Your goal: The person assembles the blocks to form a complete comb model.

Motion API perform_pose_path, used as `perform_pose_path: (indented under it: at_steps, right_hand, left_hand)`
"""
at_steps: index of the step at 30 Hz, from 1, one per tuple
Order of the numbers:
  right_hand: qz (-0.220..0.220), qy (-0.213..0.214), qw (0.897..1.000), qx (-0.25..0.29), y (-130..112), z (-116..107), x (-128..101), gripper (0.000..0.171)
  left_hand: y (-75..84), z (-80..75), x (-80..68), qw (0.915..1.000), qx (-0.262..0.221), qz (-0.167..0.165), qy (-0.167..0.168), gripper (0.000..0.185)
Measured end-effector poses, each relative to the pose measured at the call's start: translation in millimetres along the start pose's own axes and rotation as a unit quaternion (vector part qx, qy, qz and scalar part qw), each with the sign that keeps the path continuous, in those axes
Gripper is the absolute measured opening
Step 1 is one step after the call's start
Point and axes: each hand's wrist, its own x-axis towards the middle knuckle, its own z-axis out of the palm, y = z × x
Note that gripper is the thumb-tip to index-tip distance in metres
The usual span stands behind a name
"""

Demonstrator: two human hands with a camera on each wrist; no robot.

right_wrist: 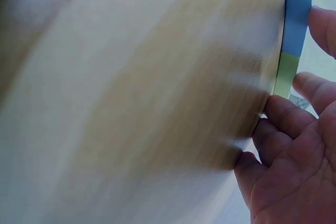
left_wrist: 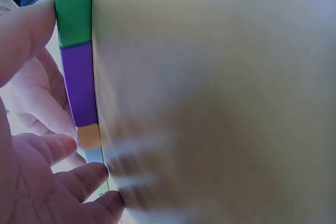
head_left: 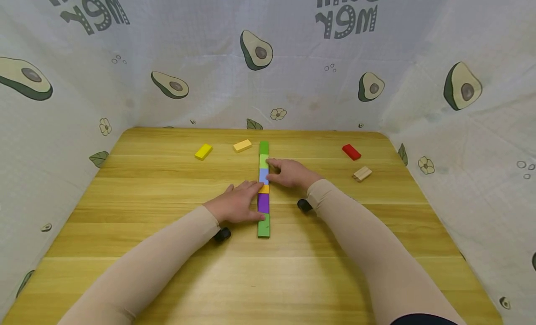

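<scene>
wood table (head_left: 167,278), avocado-print cloth walls (head_left: 201,45) w/ lettering

We see loose blocks on the worktop (head_left: 125,250): yellow (head_left: 203,151), pale orange (head_left: 242,145), red (head_left: 351,152), plain wood (head_left: 362,173); avocado cloth (head_left: 256,49) behind.

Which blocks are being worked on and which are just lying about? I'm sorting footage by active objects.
In hand: the row of coloured blocks, left hand against its left side, right hand against its right.

Lying about: yellow block, pale orange block, red block, plain wooden block.
</scene>
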Motion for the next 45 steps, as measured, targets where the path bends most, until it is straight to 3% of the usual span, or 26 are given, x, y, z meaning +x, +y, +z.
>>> perform_pose_path:
  at_steps: [22,30,38,45]
  right_hand:
    - [0.0,-0.006,1.0,0.005,1,0,0,0.069]
    - [0.008,0.019,0.999,0.05,6,-6,-2,0.073]
    - [0.01,0.076,0.996,0.037,34,-41,-26,0.058]
    - [0.053,0.075,0.996,0.001,91,-59,-53,0.054]
  left_hand:
    - [-1.7,-5.7,9.1,0.9998,-0.015,-0.007,-0.011,0.098]
    - [-3.2,-3.1,9.9,0.9993,-0.028,-0.015,-0.017,0.099]
    - [-3.0,-4.1,9.3,0.9996,-0.025,-0.01,-0.011,0.098]
    - [-3.6,-2.9,6.8,0.9995,-0.029,-0.009,-0.006,0.098]
